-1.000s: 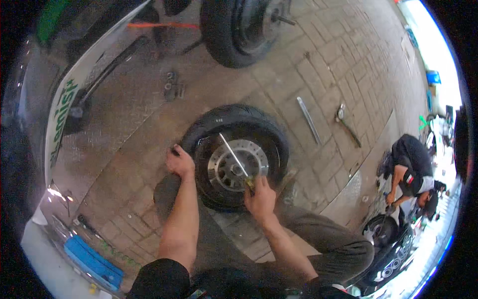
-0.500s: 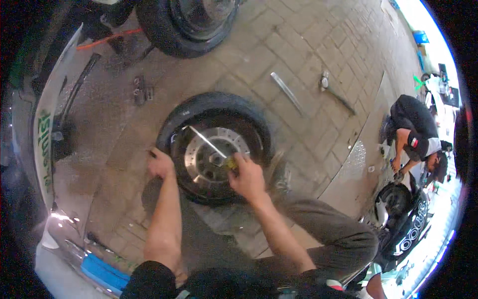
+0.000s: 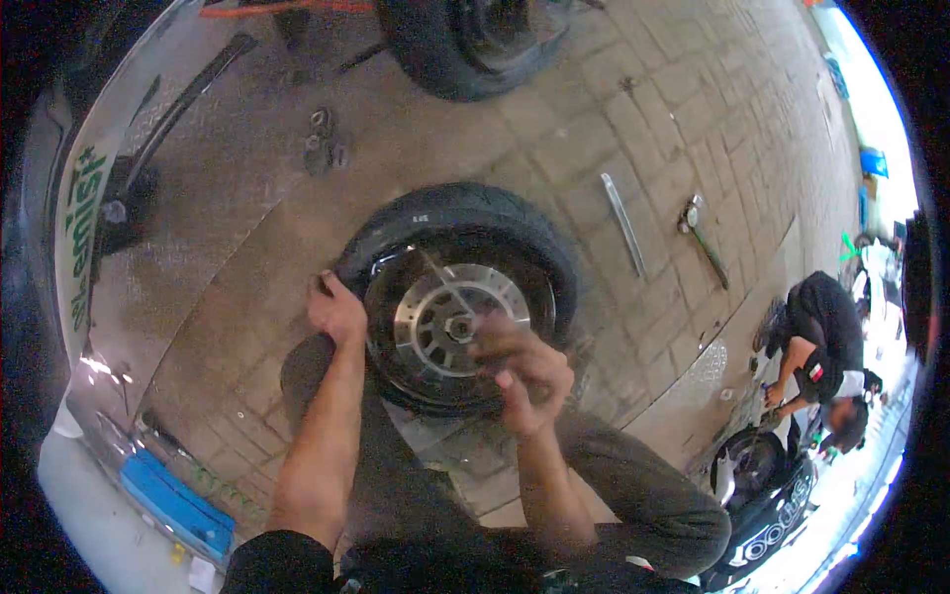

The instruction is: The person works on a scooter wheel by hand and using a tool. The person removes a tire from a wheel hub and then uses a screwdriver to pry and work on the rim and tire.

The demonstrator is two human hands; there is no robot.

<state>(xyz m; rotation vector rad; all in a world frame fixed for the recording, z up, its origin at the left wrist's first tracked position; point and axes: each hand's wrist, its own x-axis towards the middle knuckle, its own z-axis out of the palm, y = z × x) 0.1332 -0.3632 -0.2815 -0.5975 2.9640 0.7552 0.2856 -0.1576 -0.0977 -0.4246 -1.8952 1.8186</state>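
A wheel (image 3: 542,287) with a black tyre lies flat on the paving in front of me, its silver brake disc (image 3: 408,322) facing up. Beside the tyre's left edge is my left hand (image 3: 338,309), fingers curled in. Anything they hold is too small or dark to make out. My right hand (image 3: 529,371) hovers over the right half of the disc, thumb apart from the fingers, which are smeared by motion. A thin metal shaft (image 3: 450,287), blurred, slants across the disc toward those fingers. Its handle end is hidden or lost in the blur.
Right of the wheel lie a flat metal bar (image 3: 623,226) and a hammer (image 3: 705,243). Another tyre (image 3: 465,74) is at the top. Small metal parts (image 3: 322,144) lie on the left mat. A co-worker (image 3: 826,337) bends beside a motorcycle. A blue box (image 3: 176,505) is lower left.
My right hand had closed round a screwdriver's yellowish handle; now its thumb and fingers are apart and it has turned. The view has shifted, with the wheel slightly farther right.
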